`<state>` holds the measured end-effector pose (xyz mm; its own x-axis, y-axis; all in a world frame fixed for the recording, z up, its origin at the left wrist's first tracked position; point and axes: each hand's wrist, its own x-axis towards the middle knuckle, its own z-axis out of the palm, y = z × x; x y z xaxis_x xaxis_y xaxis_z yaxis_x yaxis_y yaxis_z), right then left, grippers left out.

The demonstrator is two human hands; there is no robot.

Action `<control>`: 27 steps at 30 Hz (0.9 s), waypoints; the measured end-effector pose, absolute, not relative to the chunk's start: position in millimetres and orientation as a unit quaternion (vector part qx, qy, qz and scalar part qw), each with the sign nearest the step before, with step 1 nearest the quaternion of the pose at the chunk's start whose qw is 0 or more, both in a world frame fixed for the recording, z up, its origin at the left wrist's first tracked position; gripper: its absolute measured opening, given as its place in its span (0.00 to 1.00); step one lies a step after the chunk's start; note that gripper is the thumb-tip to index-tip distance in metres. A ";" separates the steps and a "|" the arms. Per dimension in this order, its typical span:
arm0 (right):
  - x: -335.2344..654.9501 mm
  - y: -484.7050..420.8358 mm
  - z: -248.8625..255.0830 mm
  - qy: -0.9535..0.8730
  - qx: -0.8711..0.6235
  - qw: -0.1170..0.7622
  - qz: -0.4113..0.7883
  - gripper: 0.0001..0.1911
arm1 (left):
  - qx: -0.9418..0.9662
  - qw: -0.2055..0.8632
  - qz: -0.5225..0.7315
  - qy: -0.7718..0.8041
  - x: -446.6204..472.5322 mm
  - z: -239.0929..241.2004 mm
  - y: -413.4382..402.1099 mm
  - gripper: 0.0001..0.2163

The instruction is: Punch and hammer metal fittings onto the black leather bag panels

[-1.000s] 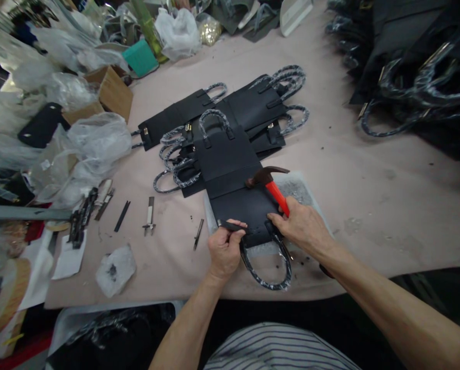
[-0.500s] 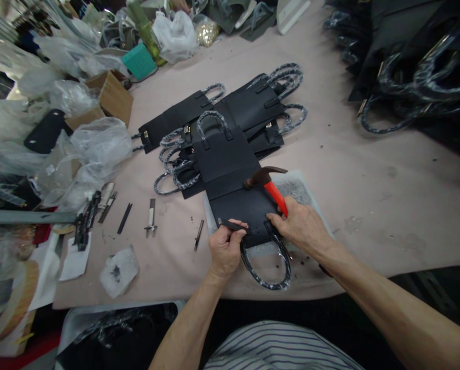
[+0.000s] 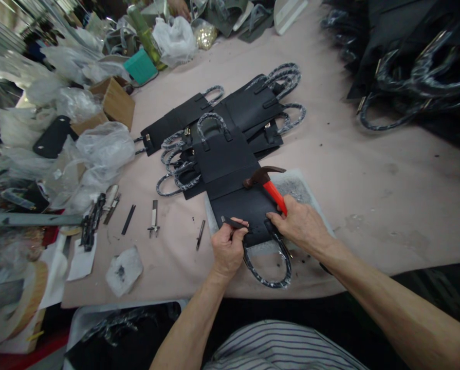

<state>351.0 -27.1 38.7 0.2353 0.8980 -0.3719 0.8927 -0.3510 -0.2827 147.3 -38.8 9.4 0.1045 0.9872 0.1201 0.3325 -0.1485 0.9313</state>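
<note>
My right hand (image 3: 297, 221) is closed around the red handle of a claw hammer (image 3: 275, 195), its dark head over the black bag panel (image 3: 237, 205). Between the fingers of my left hand (image 3: 228, 249) is a slim dark metal punch (image 3: 232, 222), tilted low over the panel near its front edge. Wrapped in clear plastic, a black handle loop (image 3: 270, 283) curves from that edge toward me. Beneath the panel lies a pale slab (image 3: 310, 198). What the punch tip touches is hidden by my fingers.
Several black bag panels with wrapped handles (image 3: 253, 110) lie behind. To the left are a small metal rod (image 3: 200, 235), a metal tool (image 3: 153, 219), a dark strip (image 3: 128, 219) and a whitish lump (image 3: 124, 271). Plastic bags (image 3: 106, 146) and a cardboard box (image 3: 117, 105) crowd the far left; dark panels (image 3: 403, 77) are piled right.
The view has shifted slightly, so the tools at the left sit a little farther right. Both hands keep their hold on the hammer and punch, with almost no movement over the panel.
</note>
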 end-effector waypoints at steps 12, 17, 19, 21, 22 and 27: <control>351.3 -28.0 37.8 -0.573 -0.783 0.020 0.239 0.19 | 0.645 0.379 0.421 0.513 153.7 15.1 -37.9 0.04; 351.0 -30.3 37.3 -0.581 -0.780 0.035 0.230 0.19 | 0.654 0.371 0.415 0.513 155.4 13.7 -36.7 0.04; 350.7 -31.5 36.7 -0.581 -0.781 0.043 0.227 0.19 | 0.670 0.360 0.408 0.505 154.4 13.9 -36.3 0.04; 350.3 -32.5 36.1 -0.580 -0.781 0.048 0.226 0.19 | 0.684 0.349 0.403 0.498 153.2 14.4 -35.8 0.04; 350.3 -32.8 35.7 -0.579 -0.781 0.050 0.227 0.19 | 0.690 0.344 0.401 0.495 152.7 14.7 -35.6 0.04; 356.1 -30.7 34.1 -0.575 -0.773 0.076 0.257 0.19 | 0.703 0.336 0.395 0.487 152.2 14.2 -35.5 0.05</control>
